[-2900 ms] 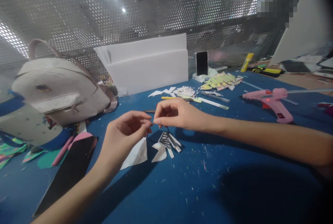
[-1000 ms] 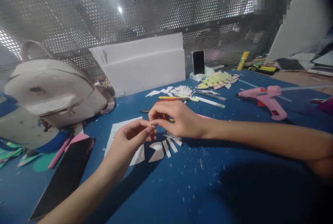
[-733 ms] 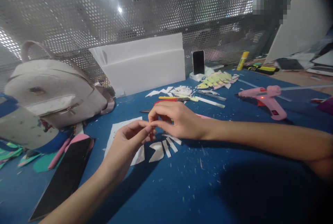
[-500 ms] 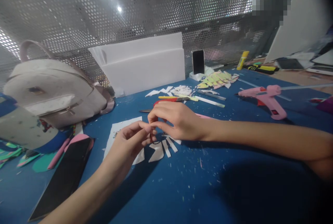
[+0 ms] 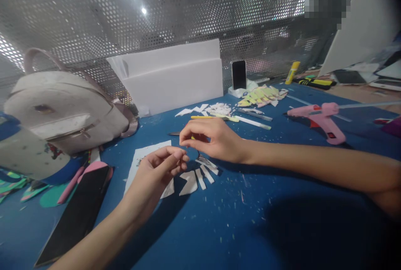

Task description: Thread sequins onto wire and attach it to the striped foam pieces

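My right hand (image 5: 213, 138) hovers low over the blue table (image 5: 250, 220). Its thumb and forefinger pinch a thin black strip (image 5: 198, 153) that curls down to a small black-striped paper piece (image 5: 204, 161). My left hand (image 5: 158, 169) is just below and to the left, fingertips pinched together a short gap from the right hand's fingertips. Nothing can be made out between them. Under both hands lie white paper scraps (image 5: 189, 179) and a larger white sheet (image 5: 139, 161).
A pale backpack (image 5: 62, 98) stands at the left, white foam boards (image 5: 172, 75) at the back. A black phone in a pink case (image 5: 78, 211) lies near left. A pink glue gun (image 5: 321, 117), coloured paper pieces (image 5: 261, 95), an upright phone (image 5: 239, 74) and a yellow glue stick (image 5: 293, 72) are at the right.
The fingertips of both hands were touching half a second ago. Now my right hand has lifted slightly up and away from the left, and the black strip shows below it.
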A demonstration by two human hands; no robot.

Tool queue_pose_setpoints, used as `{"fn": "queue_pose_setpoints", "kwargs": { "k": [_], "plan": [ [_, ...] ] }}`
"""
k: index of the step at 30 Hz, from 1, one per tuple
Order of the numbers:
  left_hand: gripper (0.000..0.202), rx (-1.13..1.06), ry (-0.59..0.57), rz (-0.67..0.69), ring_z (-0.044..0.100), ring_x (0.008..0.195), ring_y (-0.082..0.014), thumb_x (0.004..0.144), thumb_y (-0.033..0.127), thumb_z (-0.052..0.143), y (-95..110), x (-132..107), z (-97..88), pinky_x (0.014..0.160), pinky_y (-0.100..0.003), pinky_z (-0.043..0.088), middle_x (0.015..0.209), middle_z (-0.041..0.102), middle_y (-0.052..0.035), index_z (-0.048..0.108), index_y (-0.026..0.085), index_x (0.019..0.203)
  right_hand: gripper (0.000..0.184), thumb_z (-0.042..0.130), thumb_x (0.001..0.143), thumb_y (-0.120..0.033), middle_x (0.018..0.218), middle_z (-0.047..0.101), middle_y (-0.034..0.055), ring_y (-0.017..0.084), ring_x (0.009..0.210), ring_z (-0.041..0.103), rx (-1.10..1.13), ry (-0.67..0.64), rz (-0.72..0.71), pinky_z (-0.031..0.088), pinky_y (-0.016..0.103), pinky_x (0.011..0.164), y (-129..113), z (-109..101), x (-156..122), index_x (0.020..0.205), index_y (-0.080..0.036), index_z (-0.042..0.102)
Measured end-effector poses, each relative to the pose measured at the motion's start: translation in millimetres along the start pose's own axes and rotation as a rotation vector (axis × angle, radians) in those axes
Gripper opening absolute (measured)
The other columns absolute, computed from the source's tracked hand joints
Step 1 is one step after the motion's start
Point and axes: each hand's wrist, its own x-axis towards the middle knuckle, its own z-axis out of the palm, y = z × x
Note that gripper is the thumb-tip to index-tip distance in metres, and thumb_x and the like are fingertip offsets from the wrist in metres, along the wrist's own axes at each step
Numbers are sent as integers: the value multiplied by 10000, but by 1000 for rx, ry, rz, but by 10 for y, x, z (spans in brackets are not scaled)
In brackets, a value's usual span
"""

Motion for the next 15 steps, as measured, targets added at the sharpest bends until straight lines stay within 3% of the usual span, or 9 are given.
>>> {"fn": "queue_pose_setpoints", "kwargs": {
  "k": [5, 9, 15],
  "plan": [
    [124, -7, -9, 22, 583, 691, -77, 844, 262, 714, -28, 20, -38, 697, -158, 476, 782, 652, -10, 710, 146, 800, 53, 645, 881, -129, 760, 644, -9, 72, 651, 501, 106, -1, 2, 384, 205, 605, 7, -35, 22, 843, -136, 682],
    [118, 7, -15, 27, 580, 696, -69, 857, 256, 704, -27, -6, -39, 699, -148, 472, 785, 654, -3, 708, 151, 805, 40, 646, 883, -130, 753, 616, -14, 77, 663, 492, 42, -38, -26, 387, 215, 650, -11, -51, 29, 852, -134, 672],
    [129, 25, -35, 14, 582, 718, -78, 861, 269, 701, -10, -24, -13, 719, -159, 474, 799, 653, -7, 706, 152, 807, 115, 466, 969, -133, 899, 580, 53, 123, 789, 503, -89, -164, -67, 404, 242, 715, -49, -29, 20, 913, -121, 565]
  ]
}}
